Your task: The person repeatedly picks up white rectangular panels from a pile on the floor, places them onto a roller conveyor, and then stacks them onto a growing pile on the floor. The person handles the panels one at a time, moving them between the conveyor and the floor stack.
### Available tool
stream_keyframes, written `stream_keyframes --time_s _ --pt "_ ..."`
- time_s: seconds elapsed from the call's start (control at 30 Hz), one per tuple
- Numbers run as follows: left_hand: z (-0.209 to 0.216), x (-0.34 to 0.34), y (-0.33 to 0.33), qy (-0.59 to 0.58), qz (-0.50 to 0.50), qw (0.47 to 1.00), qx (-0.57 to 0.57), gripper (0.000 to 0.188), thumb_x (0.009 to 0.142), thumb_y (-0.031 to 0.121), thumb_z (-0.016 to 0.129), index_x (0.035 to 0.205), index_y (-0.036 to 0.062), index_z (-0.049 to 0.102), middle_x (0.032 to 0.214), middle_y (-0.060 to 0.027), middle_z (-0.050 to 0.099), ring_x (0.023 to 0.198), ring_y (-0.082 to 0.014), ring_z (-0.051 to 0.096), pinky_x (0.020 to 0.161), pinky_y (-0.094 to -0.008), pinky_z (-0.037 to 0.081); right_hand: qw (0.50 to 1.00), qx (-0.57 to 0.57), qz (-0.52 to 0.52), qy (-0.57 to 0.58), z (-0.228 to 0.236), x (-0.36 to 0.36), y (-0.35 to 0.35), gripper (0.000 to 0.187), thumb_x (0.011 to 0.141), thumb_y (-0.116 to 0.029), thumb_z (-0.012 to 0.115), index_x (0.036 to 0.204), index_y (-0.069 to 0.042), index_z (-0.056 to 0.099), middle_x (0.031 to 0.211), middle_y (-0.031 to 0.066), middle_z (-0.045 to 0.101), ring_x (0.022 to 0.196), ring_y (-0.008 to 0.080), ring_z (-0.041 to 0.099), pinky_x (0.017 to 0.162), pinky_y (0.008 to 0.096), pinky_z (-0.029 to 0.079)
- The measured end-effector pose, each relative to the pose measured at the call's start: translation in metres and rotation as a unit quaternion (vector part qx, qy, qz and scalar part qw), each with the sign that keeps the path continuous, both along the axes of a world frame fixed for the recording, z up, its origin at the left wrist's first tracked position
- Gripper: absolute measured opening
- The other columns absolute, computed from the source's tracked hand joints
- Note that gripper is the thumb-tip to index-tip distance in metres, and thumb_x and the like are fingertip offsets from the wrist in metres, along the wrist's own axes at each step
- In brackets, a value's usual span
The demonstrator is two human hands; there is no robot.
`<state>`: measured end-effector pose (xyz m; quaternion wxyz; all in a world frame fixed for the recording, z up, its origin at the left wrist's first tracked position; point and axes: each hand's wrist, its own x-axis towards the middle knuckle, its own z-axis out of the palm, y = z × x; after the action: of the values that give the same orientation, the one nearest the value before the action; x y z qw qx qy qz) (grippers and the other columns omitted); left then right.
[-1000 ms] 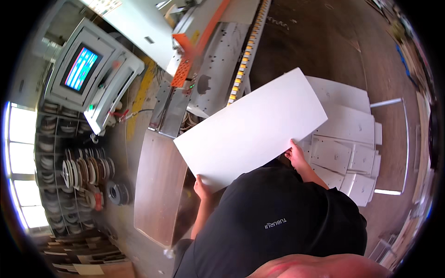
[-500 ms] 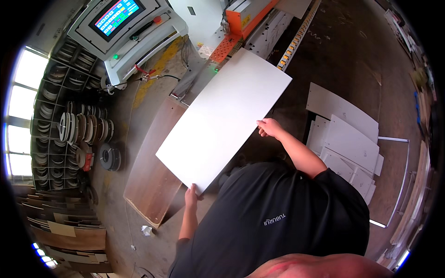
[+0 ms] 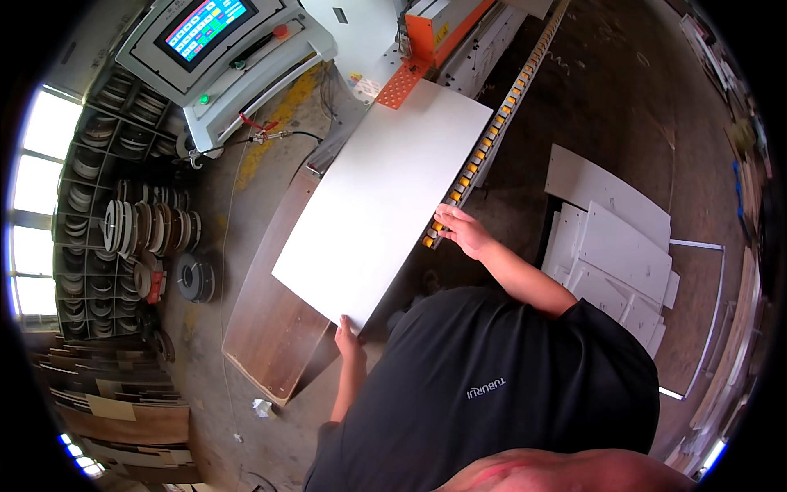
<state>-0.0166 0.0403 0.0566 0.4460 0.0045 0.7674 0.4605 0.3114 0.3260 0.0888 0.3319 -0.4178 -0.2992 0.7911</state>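
- Machine (image 3: 352, 37) at the top, with a pale body, an orange housing (image 3: 428, 39) and a long rail (image 3: 510, 102) of yellow blocks slanting down its right side.
- Storage rack (image 3: 68, 283) at the left, filled with coiled rolls in pale, brown and dark tones.
- Grey console (image 3: 225, 78) at the upper left, its screen (image 3: 205, 31) lit blue.
- Pile of pale boards (image 3: 619, 238) on the right, overlapping unevenly, well apart from both hands.
- Brown desk (image 3: 270, 336), partly covered in this view by the white panel.
- White panel (image 3: 381, 201), slanting from the middle up toward the orange housing, its far end beside an orange perforated plate (image 3: 403, 86) and its long right edge running along the rail.
- Right hand (image 3: 464, 230) at that long right edge, fingertips touching it, the panel lying to the left of this grip; whether its fingers close on the board, I can't tell from above.
- Left hand (image 3: 348, 338), clamped on the panel's near end close to its corner, thumb on top; nearly all the panel extends beyond this grip.
- Crumpled white scrap (image 3: 262, 408) on the floor near the desk's lower corner.
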Motion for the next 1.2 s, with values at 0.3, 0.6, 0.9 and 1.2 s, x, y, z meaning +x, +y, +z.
stream_keyframes --time_s 0.3,0.6,0.9,1.2 --pt "-0.007 0.015 0.024 -0.011 0.056 0.998 -0.007 0.042 0.097 0.052 0.061 0.099 0.0101 0.063 0.080 0.0011 0.056 0.059 -0.0115 0.047 0.046 -0.0265 0.031 0.998 0.017 -0.023 0.060 0.001 -0.001 0.004 0.067 0.105 -0.039 0.051 0.157 -0.003 0.029 0.162 0.0092 0.031 0.153 0.0238 0.023 0.119 0.0412 0.025" --pt "-0.008 0.023 0.035 -0.065 0.080 0.994 0.019 0.041 0.097 0.051 0.062 0.099 0.0099 0.064 0.081 -0.0003 0.059 0.057 -0.0128 0.048 0.045 -0.0253 0.032 0.995 0.021 -0.064 0.071 -0.007 0.000 0.010 0.069 0.103 -0.039 0.055 0.156 -0.001 0.031 0.161 0.0099 0.033 0.152 0.0223 0.024 0.119 0.0413 0.026" --pt "-0.004 0.064 0.113 -0.155 0.081 0.984 0.036 0.040 0.098 0.049 0.063 0.103 0.0095 0.063 0.086 -0.0045 0.060 0.057 -0.0171 0.053 0.044 -0.0260 0.037 0.993 0.070 -0.097 -0.008 -0.008 0.034 0.077 0.065 0.104 -0.041 0.053 0.154 -0.004 0.036 0.160 0.0100 0.036 0.150 0.0235 0.030 0.115 0.0404 0.032" --pt "-0.005 0.091 0.177 -0.179 -0.035 0.981 0.063 0.044 0.100 0.051 0.057 0.107 0.0069 0.057 0.087 -0.0113 0.063 0.061 -0.0208 0.060 0.043 -0.0271 0.042 0.988 -0.018 -0.078 -0.133 -0.036 0.103 -0.027 0.039 0.104 -0.038 0.053 0.130 -0.010 0.060 0.129 0.0064 0.067 0.112 0.0171 0.065 0.092 0.0337 0.051"
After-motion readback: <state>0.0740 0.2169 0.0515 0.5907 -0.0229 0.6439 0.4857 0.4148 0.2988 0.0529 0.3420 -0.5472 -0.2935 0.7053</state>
